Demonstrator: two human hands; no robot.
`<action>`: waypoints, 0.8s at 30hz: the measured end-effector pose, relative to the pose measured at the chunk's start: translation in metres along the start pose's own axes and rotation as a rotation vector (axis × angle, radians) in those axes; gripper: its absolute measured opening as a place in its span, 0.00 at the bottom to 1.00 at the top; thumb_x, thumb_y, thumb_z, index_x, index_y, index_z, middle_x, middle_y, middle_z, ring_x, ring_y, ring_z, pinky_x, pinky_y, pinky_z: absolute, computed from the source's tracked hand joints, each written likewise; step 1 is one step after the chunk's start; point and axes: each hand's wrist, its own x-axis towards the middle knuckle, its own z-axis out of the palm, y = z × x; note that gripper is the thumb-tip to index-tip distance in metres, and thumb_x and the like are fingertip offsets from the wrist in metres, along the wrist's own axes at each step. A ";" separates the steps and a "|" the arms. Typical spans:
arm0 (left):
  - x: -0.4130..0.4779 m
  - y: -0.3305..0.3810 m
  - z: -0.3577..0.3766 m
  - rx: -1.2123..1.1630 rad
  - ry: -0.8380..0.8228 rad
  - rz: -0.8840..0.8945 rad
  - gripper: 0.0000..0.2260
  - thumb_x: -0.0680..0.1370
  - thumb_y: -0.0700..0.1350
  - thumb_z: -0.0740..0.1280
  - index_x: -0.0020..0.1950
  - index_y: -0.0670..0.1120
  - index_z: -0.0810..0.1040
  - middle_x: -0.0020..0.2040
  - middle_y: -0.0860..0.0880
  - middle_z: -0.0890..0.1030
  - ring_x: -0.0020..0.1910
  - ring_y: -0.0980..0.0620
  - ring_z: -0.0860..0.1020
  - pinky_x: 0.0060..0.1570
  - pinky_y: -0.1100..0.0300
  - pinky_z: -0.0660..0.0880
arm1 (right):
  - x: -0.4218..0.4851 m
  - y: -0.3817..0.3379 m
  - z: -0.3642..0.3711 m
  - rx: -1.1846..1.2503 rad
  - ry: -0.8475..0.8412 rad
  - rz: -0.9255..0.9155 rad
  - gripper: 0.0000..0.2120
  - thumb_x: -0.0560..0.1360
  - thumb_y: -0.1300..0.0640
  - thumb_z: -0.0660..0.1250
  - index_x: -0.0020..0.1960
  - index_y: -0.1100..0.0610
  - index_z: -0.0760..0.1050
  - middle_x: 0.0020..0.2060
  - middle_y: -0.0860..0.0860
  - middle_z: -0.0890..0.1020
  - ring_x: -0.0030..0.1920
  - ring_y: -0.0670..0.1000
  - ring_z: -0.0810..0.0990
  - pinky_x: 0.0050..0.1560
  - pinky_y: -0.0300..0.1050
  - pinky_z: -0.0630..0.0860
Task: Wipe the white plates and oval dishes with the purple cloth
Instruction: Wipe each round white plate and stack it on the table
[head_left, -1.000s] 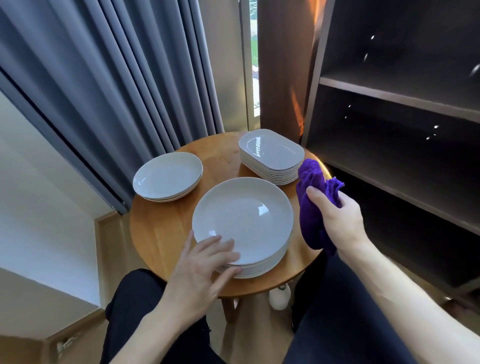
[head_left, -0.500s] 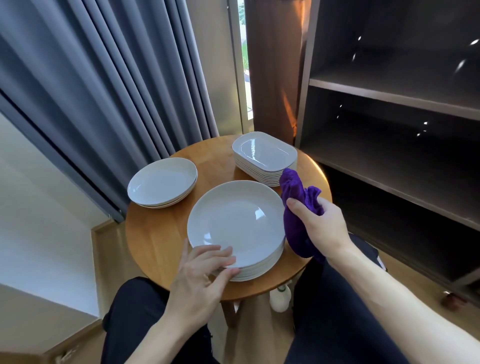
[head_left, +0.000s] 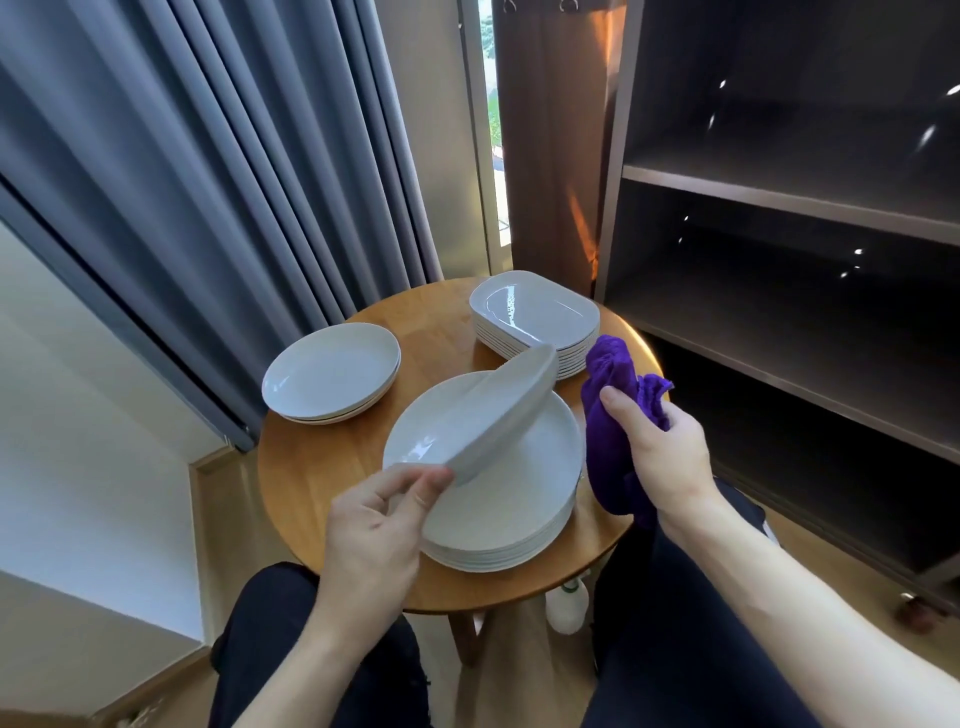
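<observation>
1. Pinching near rim of top plate (head_left: 498, 415) with left hand (head_left: 371, 525) — tilted up over the plate stack (head_left: 519, 501) on the table (head_left: 322, 467).
2. Gripping purple cloth (head_left: 605, 431) in right hand (head_left: 660, 457), fingers curled, just right of that stack.

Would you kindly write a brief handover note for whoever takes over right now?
Left hand pinches the top plate by its near rim, tilted above the near stack.
Right hand grips the purple cloth beside it, touching no dish.
Oval dishes stacked at the table's far right, smaller plate stack far left.
Which pieces are already wiped cannot be told.
To do: wipe the held plate, then the rest.
</observation>
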 end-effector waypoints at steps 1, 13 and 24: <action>0.004 0.003 -0.004 -0.095 0.001 -0.039 0.12 0.74 0.59 0.70 0.49 0.55 0.88 0.48 0.51 0.87 0.52 0.57 0.83 0.48 0.61 0.80 | -0.001 0.000 0.001 0.013 0.000 0.011 0.13 0.74 0.43 0.75 0.52 0.51 0.83 0.43 0.49 0.87 0.45 0.49 0.87 0.40 0.40 0.80; 0.015 -0.006 -0.009 -0.959 -0.038 -0.501 0.13 0.79 0.55 0.65 0.56 0.54 0.88 0.53 0.53 0.87 0.60 0.48 0.84 0.52 0.26 0.77 | -0.009 -0.007 0.003 -0.051 -0.036 -0.014 0.13 0.73 0.43 0.75 0.50 0.51 0.83 0.45 0.51 0.87 0.47 0.50 0.87 0.47 0.48 0.83; 0.013 -0.015 -0.008 -1.146 -0.098 -0.674 0.17 0.80 0.52 0.64 0.64 0.48 0.84 0.67 0.46 0.82 0.62 0.40 0.82 0.53 0.23 0.74 | -0.017 -0.020 0.009 -0.014 -0.028 0.014 0.18 0.66 0.38 0.75 0.50 0.49 0.83 0.45 0.50 0.86 0.46 0.49 0.86 0.45 0.46 0.80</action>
